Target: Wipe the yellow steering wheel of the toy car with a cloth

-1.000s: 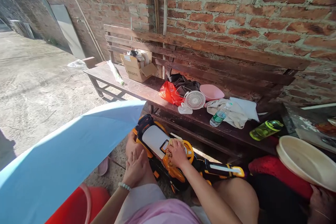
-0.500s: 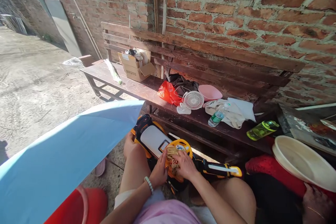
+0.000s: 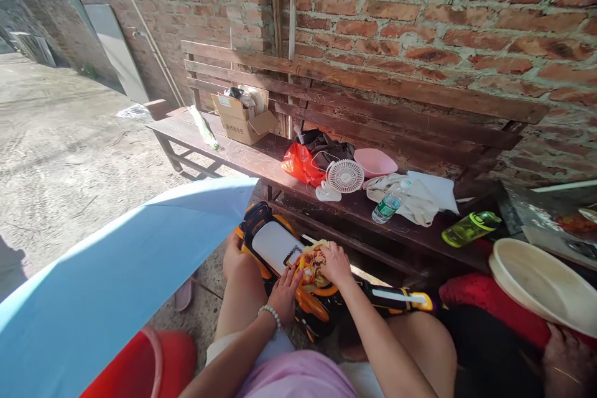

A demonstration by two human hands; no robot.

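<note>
On the toy car [image 3: 275, 245], right fingers [image 3: 329, 254] clutch a cloth [image 3: 313, 265], left fingers [image 3: 291, 276] lie open.

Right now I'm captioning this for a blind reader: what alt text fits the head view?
A seated person's right hand holds a brownish cloth on an orange toy vehicle between their knees, the left hand resting beside it. Behind, a wooden bench with a fan stands against a brick wall.
</note>
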